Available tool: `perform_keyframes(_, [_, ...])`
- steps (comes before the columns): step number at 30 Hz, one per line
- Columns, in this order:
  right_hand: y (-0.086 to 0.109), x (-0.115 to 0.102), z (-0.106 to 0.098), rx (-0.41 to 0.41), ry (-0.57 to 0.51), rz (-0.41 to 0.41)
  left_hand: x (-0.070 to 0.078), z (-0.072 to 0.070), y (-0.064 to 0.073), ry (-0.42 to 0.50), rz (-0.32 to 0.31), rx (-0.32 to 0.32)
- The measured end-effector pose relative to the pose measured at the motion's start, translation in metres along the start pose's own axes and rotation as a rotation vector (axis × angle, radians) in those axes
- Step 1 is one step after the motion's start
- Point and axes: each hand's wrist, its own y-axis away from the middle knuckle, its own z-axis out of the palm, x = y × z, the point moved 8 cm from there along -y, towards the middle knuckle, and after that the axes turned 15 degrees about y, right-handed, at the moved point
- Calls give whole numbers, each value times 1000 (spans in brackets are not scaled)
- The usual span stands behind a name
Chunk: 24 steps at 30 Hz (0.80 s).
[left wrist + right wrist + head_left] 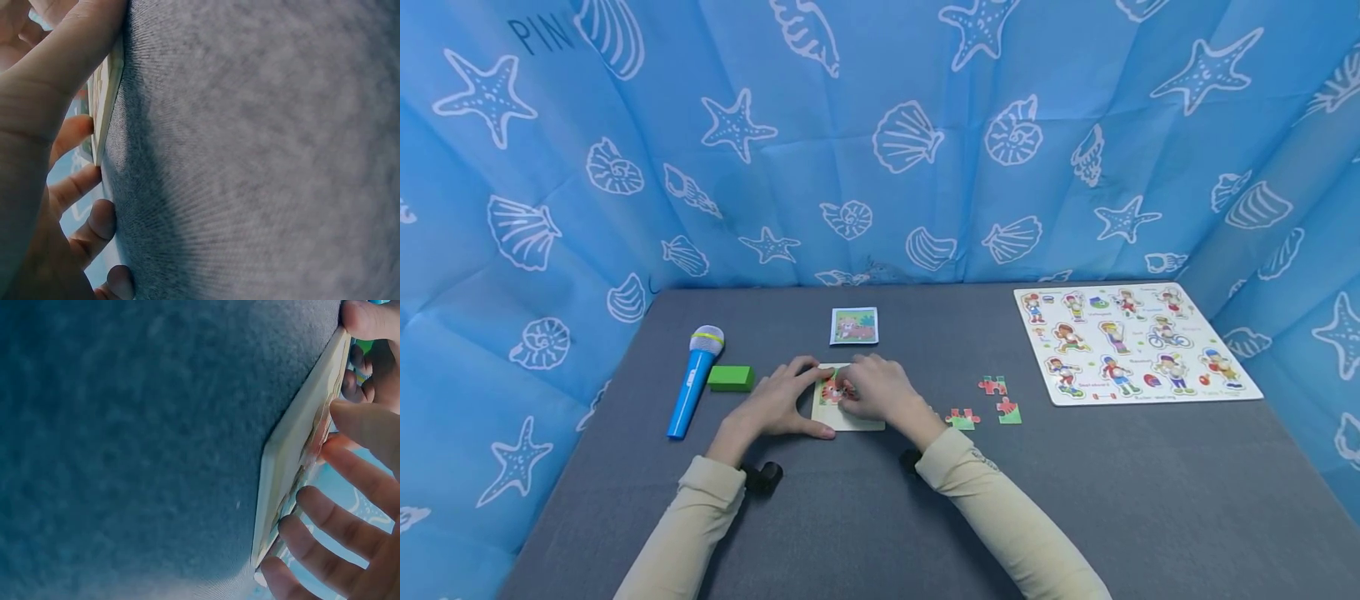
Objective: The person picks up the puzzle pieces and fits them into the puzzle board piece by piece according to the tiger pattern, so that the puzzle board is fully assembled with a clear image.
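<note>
A small pale jigsaw board lies on the table, with orange tiger-face puzzle pieces in its upper left part. My left hand holds the board at its left side, thumb by the near edge and index finger at the far edge. Over the board is my right hand, its fingers bent down. In the right wrist view, the thumb and index finger pinch at an orange puzzle piece on the board, and the other fingertips rest near the far side. The right hand hides part of the picture.
Loose jigsaw pieces lie right of the board. A picture card is behind it. A green block and a blue toy microphone lie left. A white sports peg puzzle occupies the back right; a blue curtain hangs behind.
</note>
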Motion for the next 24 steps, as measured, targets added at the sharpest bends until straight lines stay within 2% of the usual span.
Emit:
perform_keyframes(5, [2, 1, 1, -23, -18, 9, 0, 1, 0, 1, 2, -3])
perform_keyframes(10, [4, 2, 0, -8, -57, 8, -1, 0, 0, 6, 4, -2])
perform_keyframes(18, [1, 1, 1, 28, -40, 64, -1, 1, 0, 5, 11, 3])
perform_keyframes(24, [0, 1, 3, 21, -36, 79, -2, 1, -2, 0, -1, -1])
